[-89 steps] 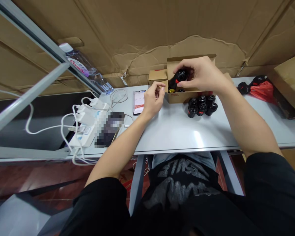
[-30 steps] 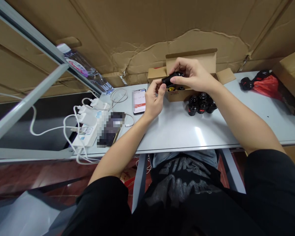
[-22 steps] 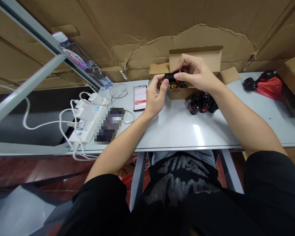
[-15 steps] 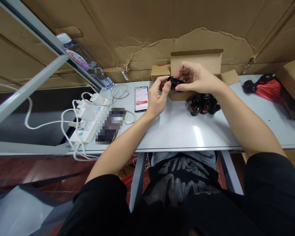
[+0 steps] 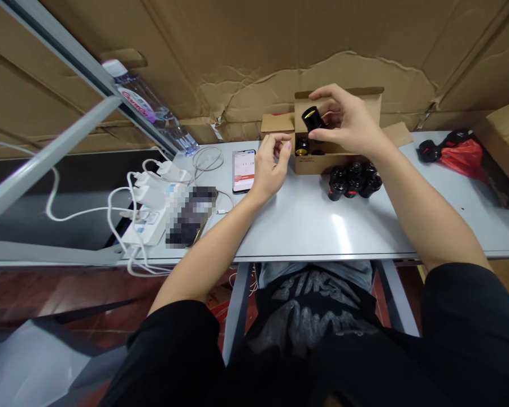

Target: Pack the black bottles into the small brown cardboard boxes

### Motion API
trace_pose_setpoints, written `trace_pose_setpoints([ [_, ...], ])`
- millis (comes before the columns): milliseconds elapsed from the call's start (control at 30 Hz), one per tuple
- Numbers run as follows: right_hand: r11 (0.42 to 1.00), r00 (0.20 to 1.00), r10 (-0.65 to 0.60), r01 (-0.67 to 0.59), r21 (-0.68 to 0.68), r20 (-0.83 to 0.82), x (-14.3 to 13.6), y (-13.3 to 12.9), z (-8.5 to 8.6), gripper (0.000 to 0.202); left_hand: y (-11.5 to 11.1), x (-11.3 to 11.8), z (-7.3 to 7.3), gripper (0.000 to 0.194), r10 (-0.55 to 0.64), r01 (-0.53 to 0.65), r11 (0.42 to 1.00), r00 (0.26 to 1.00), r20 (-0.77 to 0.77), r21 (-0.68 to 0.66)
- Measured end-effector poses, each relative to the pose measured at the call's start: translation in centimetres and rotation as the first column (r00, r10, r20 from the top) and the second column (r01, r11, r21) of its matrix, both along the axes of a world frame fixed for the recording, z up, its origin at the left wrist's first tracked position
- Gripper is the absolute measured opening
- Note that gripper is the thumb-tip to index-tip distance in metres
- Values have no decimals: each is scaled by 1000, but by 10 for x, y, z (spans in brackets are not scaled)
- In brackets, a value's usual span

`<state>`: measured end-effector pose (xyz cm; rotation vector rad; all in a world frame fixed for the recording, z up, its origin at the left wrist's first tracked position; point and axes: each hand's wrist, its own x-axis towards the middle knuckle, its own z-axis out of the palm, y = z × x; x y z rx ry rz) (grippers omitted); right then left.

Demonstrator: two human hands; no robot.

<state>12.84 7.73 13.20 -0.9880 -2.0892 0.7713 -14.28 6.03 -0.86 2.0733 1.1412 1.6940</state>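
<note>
My right hand point(image 5: 343, 121) is closed on a black cylinder point(image 5: 312, 118) with a yellow inside at its open end. It holds the cylinder tilted above an open cardboard box point(image 5: 328, 165). My left hand point(image 5: 273, 161) is beside the box's left end, its fingers loosely curled and the thumb a little apart, with nothing visible in them. Inside the box lies another black cylinder point(image 5: 301, 147) with a yellow inside; my right hand hides part of the box. Several black cylindrical pieces point(image 5: 354, 182) with red marks stand grouped in front of the box.
Left of my hands lie a phone point(image 5: 243, 172) with a lit screen, a blurred-out device point(image 5: 191, 217) and a white power strip point(image 5: 155, 209) with cables. A water bottle point(image 5: 152, 107) leans behind the frame post. At the right are a red bag point(image 5: 464, 155) with black pieces and a carton point(image 5: 506, 141).
My left hand has let go of the black cylinder. My right hand has lifted it up and turned its open end into view, uncovering more of the box.
</note>
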Motion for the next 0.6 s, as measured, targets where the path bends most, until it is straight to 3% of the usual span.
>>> trace_pose_setpoints([
  [100,997,997,-66,67,-29,29,8,11,-1,74,2,0,-6,66,21,-21,1000,999,-36,-8],
  [333,993,999,-49,47,-109,-20,20,32,-15,70,13,-1,-19,72,22,-24,999,996,-87,-23],
  [600,979,976,-198,201,-27,94,16,33,-25,59,14,-3,-21,57,20,-18,1000,994,-107,21],
])
